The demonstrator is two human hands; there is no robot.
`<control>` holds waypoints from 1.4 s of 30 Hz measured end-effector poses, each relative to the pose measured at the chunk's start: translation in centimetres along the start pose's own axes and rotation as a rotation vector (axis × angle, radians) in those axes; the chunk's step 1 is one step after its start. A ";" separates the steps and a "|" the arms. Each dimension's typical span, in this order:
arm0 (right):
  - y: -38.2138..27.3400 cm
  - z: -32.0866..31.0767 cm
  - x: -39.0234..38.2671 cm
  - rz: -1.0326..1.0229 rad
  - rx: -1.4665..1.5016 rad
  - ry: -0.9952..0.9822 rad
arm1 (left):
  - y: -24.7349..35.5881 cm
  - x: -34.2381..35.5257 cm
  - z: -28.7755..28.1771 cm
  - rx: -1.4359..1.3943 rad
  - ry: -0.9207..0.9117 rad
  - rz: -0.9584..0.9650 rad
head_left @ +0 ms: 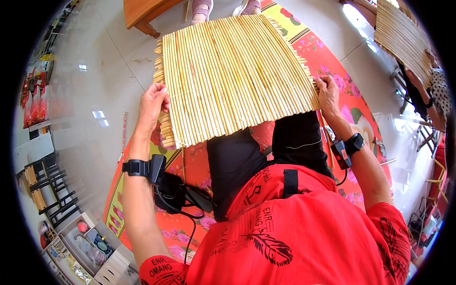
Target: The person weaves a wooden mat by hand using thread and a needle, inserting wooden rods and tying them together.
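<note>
A mat of pale yellow straw-like stalks [232, 71], laid side by side and bound with thin thread, spans my knees. Its near edge droops slightly between my legs, and uneven stalk ends stick out along both sides. At the mat's left edge, my left hand [154, 102] has its fingers closed on the stalk ends. My right hand [327, 92] pinches the opposite edge near the right corner, thumb against the fingers. Both hands sit at about the same height, with the mat stretched between them. A thin white thread [304, 145] lies across my right trouser leg.
A red floral cloth [354, 147] lies under me, with loose stalks on it. Beyond the mat are a person's shoes [202, 7] and a wooden stool [147, 14]. At right, another person holds a similar mat [403, 35]. An open drawer [83, 237] stands lower left.
</note>
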State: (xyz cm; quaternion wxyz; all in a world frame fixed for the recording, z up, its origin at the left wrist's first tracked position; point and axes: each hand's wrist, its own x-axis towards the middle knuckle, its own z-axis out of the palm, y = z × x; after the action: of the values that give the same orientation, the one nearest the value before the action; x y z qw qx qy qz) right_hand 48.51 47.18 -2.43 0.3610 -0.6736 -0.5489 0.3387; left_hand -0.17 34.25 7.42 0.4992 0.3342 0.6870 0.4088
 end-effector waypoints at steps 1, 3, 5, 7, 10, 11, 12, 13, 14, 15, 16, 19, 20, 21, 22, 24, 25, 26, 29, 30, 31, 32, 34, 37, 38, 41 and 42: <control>0.1 0.0 0.0 0.002 0.012 -0.001 | 0.3 -0.3 0.6 0.112 -0.002 0.021; -0.2 -0.1 -0.2 -0.004 0.021 0.000 | 1.6 -1.0 2.1 0.338 -0.001 0.075; -1.0 -0.1 -0.4 -0.010 0.005 -0.006 | 0.6 -0.1 2.0 0.645 0.017 0.271; -1.1 -0.1 -0.6 0.006 0.017 -0.021 | -0.2 0.5 2.5 0.826 0.032 0.510; -1.0 -0.3 -0.6 -0.021 -0.009 -0.018 | 0.0 1.1 2.9 0.918 0.032 0.557; -0.9 -0.3 -0.6 -0.039 -0.021 -0.016 | 0.2 1.1 2.9 0.960 0.043 0.607; -0.8 -0.3 -0.5 -0.050 -0.024 -0.008 | 0.4 1.0 2.9 0.849 -0.024 0.418; -0.7 -0.2 -0.6 -0.059 -0.026 0.001 | 1.3 0.5 3.1 0.734 -0.089 0.230; -0.7 -0.2 -0.6 -0.069 -0.029 0.009 | 1.8 0.2 3.3 0.615 -0.151 0.044; -0.7 -0.2 -0.6 -0.065 -0.022 0.007 | 1.8 0.2 3.0 0.587 -0.124 0.051; -0.8 -0.2 -0.7 -0.061 -0.016 0.006 | 2.2 0.0 2.9 0.558 -0.098 0.058; -1.1 -0.2 -0.7 -0.067 -0.017 0.002 | 3.5 -1.3 1.8 0.632 -0.019 0.131; -1.2 -0.2 -0.6 -0.071 -0.020 0.001 | 3.7 -1.6 0.9 0.720 -0.010 0.180; -1.3 -0.2 -0.7 -0.080 -0.037 0.006 | 4.0 -2.0 0.3 0.809 -0.001 0.229; -1.3 -0.2 -0.8 -0.089 -0.054 0.012 | 4.7 -2.9 0.6 0.789 0.035 0.210; -1.1 -0.1 -0.7 -0.090 -0.044 0.008 | 5.0 -3.8 -0.5 0.734 0.036 0.108; -1.0 -0.1 -0.6 -0.085 -0.035 0.007 | 5.1 -4.3 -1.1 0.703 0.032 0.059; -0.9 -0.1 -0.6 -0.080 -0.026 0.006 | 5.3 -4.8 -1.6 0.665 0.051 0.031; -1.0 -0.2 -0.5 -0.081 -0.029 0.005 | 6.2 -7.2 -3.4 0.565 0.112 -0.029; -1.2 -0.3 -0.6 -0.084 -0.036 0.005 | 6.4 -7.9 -4.4 0.541 0.130 -0.030; -1.5 -0.2 -0.6 -0.090 -0.039 -0.002 | 6.4 -9.0 -5.6 0.516 0.157 -0.034; -1.5 -0.2 -0.6 -0.093 -0.043 -0.003 | 6.0 -9.6 -6.8 0.426 0.167 -0.033; -1.3 -0.3 -0.3 -0.095 -0.036 -0.007 | 5.7 -11.1 -8.3 0.404 0.248 -0.034; -0.5 -0.3 0.0 -0.080 0.018 -0.022 | 4.7 -13.5 -10.9 0.383 0.339 -0.061; -0.4 -0.7 0.1 -0.051 0.047 -0.054 | 4.1 -14.2 -11.7 0.377 0.358 -0.072; -0.9 -2.1 -0.2 0.240 0.466 -0.009 | 2.4 -16.7 -14.1 0.351 0.412 -0.111; -1.1 -2.8 -0.4 0.256 0.548 0.010 | 1.5 -17.3 -14.2 0.436 0.458 -0.087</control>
State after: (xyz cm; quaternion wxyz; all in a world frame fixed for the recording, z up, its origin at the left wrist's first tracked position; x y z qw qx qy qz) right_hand 50.28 46.62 -0.10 0.4866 -0.6162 -0.3460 0.5136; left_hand -8.94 16.70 18.31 0.2653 0.3030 0.8665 0.2950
